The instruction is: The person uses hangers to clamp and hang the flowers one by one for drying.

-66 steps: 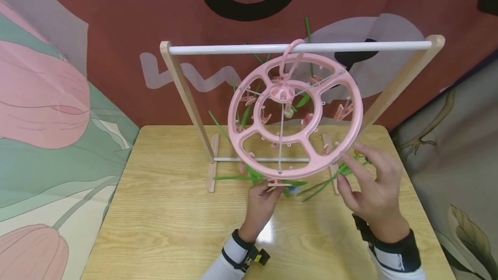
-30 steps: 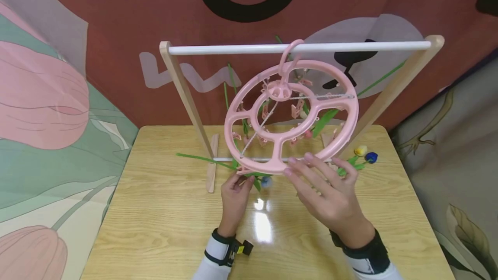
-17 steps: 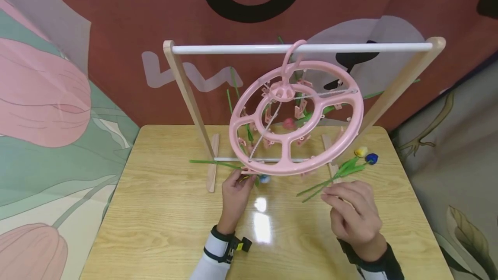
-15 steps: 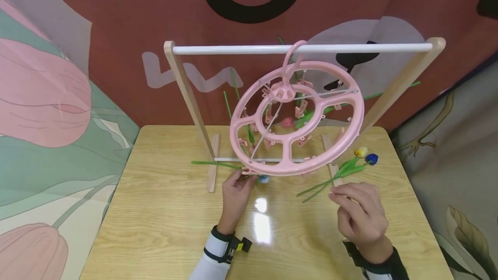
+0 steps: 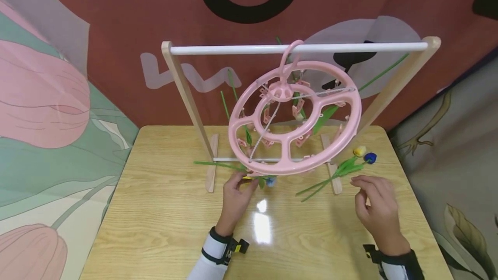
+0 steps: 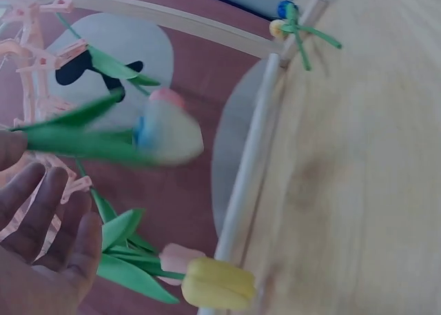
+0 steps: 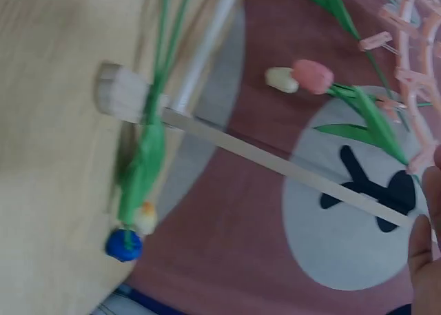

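Observation:
A pink ring-shaped clip hanger [image 5: 285, 167] hangs by its hook, with artificial tulips clipped head-down beneath it. At its front left rim my left hand [image 5: 235, 200] is beside a clip and a blue-and-white tulip [image 5: 270, 181]. In the left wrist view that tulip is blurred; my thumb [image 6: 10, 149] touches its leaves and the other fingers are apart from it. My right hand [image 5: 376, 206] hovers over the table's right side, fingers loosely bent and holding nothing. Near it lie a yellow tulip [image 5: 359, 151] and a dark blue tulip [image 5: 370, 158], stems crossing the rack's foot.
The rack has a white top rail [image 5: 233, 49], wooden uprights [image 5: 186, 94] and a low white bar [image 5: 233, 159]. It stands on a wooden table [image 5: 163, 228] before a printed curtain [image 5: 116, 77]. Other clipped tulips, including a yellow one [image 6: 217, 284], hang under the hanger.
The hanger turned, its front clip shifting left with my left hand. My right hand came to its rim, then drew back right. The blue-and-white tulip has just shifted slightly right.

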The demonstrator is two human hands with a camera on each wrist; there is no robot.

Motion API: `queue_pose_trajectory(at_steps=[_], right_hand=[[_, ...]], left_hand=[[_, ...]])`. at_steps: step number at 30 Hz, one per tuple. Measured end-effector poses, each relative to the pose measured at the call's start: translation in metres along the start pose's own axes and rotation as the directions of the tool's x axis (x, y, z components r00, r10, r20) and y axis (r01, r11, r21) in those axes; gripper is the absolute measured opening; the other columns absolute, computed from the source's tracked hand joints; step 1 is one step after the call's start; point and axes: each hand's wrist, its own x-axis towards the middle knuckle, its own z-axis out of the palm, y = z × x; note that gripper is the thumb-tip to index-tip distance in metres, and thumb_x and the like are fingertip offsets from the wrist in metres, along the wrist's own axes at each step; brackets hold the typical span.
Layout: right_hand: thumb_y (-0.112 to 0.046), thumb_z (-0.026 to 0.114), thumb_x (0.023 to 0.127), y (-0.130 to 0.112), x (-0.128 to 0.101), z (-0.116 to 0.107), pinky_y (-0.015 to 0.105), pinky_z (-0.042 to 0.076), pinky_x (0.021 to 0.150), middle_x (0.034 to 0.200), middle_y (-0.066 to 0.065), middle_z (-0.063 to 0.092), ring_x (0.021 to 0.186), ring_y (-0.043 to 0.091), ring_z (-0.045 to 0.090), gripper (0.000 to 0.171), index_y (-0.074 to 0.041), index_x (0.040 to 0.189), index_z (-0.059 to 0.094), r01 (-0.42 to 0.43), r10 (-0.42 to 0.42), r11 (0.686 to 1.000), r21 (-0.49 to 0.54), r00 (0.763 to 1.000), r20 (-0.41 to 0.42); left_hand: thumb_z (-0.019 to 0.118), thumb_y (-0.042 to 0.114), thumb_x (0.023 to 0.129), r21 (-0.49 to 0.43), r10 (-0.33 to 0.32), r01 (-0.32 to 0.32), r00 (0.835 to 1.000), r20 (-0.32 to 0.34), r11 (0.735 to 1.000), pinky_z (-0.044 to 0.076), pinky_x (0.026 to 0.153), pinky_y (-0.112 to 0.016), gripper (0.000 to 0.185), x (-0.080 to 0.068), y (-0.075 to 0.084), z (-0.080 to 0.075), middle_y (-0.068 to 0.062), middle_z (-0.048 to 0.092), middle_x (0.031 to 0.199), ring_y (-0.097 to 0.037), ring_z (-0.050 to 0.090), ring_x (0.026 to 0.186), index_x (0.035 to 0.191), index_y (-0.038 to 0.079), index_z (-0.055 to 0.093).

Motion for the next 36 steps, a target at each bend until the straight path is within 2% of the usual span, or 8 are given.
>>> queue_pose_trajectory(at_steps=[5, 9, 15, 18, 20, 24, 27, 36], right_hand=[[-0.013, 0.045, 0.096, 0.017, -0.013, 0.009, 0.037, 0.044, 0.082, 0.095, 0.02, 0.072, 0.086, 0.039, 0.062, 0.034, 0.007, 0.092, 0.072, -0.01, 0.011, 1.0, -0.01, 0.988, 0.152], [-0.023, 0.047, 0.102, 0.029, -0.024, 0.015, 0.047, 0.046, 0.078, 0.105, 0.019, 0.069, 0.095, 0.038, 0.061, 0.036, 0.003, 0.102, 0.073, -0.037, 0.056, 0.997, -0.062, 0.939, 0.34], [-0.031, 0.053, 0.109, 0.044, -0.039, 0.035, 0.054, 0.053, 0.076, 0.111, 0.018, 0.068, 0.1, 0.039, 0.063, 0.036, -0.002, 0.108, 0.074, 0.004, 0.049, 0.994, -0.105, 0.868, 0.493], [-0.011, 0.072, 0.096, 0.05, -0.042, 0.047, 0.054, 0.054, 0.079, 0.112, 0.018, 0.069, 0.101, 0.039, 0.063, 0.014, -0.004, 0.109, 0.075, 0.007, 0.064, 0.992, -0.125, 0.828, 0.557], [0.002, 0.08, 0.084, 0.053, -0.044, 0.054, 0.054, 0.054, 0.08, 0.112, 0.018, 0.069, 0.102, 0.038, 0.062, 0.026, -0.005, 0.108, 0.077, -0.001, 0.09, 0.989, -0.146, 0.792, 0.604], [0.004, 0.077, 0.086, 0.06, -0.046, 0.064, 0.05, 0.051, 0.08, 0.115, 0.016, 0.068, 0.105, 0.036, 0.059, 0.025, -0.01, 0.107, 0.078, -0.015, 0.157, 0.979, -0.205, 0.699, 0.697], [0.006, 0.073, 0.088, 0.063, -0.049, 0.068, 0.048, 0.05, 0.079, 0.116, 0.015, 0.067, 0.108, 0.035, 0.058, 0.025, -0.012, 0.105, 0.079, -0.013, 0.182, 0.974, -0.228, 0.65, 0.738], [0.014, 0.074, 0.083, 0.064, -0.048, 0.068, 0.057, 0.052, 0.104, 0.111, 0.012, 0.073, 0.112, 0.034, 0.063, 0.031, -0.006, 0.106, 0.075, 0.141, 0.058, 0.971, -0.192, 0.643, 0.764]], left_hand=[[0.076, 0.002, 0.091, 0.085, 0.002, -0.007, 0.998, 0.057, 0.996, 0.063, 0.075, -0.028, 0.015, -0.011, -0.008, -0.007, -0.01, 0.073, 0.1, -0.016, 0.068, 0.092, 0.106, 0.003, 0.073], [0.074, 0.005, 0.093, 0.179, 0.009, -0.041, 0.984, 0.177, 0.983, 0.06, 0.064, -0.025, 0.005, -0.022, -0.013, -0.013, -0.004, 0.072, 0.089, -0.01, 0.065, 0.079, 0.097, 0.007, 0.075], [0.071, 0.01, 0.096, 0.299, -0.073, -0.065, 0.9, 0.43, 0.952, 0.057, 0.068, -0.019, 0.008, -0.039, -0.02, -0.011, 0.003, 0.072, 0.088, -0.002, 0.063, 0.077, 0.098, 0.007, 0.078], [0.071, 0.014, 0.096, 0.397, -0.092, -0.124, 0.871, 0.482, 0.91, 0.058, 0.074, -0.02, 0.011, -0.045, -0.029, -0.008, 0.003, 0.073, 0.091, -0.003, 0.065, 0.081, 0.101, 0.007, 0.077], [0.071, 0.017, 0.096, 0.48, -0.091, -0.192, 0.858, 0.505, 0.856, 0.058, 0.078, -0.021, 0.012, -0.046, -0.033, -0.006, 0.003, 0.073, 0.093, -0.005, 0.066, 0.083, 0.102, 0.009, 0.078], [0.07, 0.021, 0.097, 0.587, -0.085, -0.316, 0.828, 0.554, 0.746, 0.058, 0.077, -0.022, 0.013, -0.048, -0.036, -0.001, 0.003, 0.073, 0.092, -0.008, 0.065, 0.084, 0.102, 0.012, 0.077], [0.071, 0.021, 0.096, 0.599, -0.056, -0.384, 0.809, 0.585, 0.703, 0.057, 0.073, -0.022, 0.011, -0.049, -0.034, 0.004, 0.002, 0.071, 0.09, -0.01, 0.064, 0.083, 0.1, 0.011, 0.076], [0.071, 0.019, 0.096, 0.577, 0.023, -0.501, 0.767, 0.641, 0.645, 0.06, 0.082, -0.025, 0.015, -0.047, -0.018, 0.024, 0.0, 0.073, 0.101, -0.013, 0.068, 0.094, 0.107, 0.01, 0.076]])
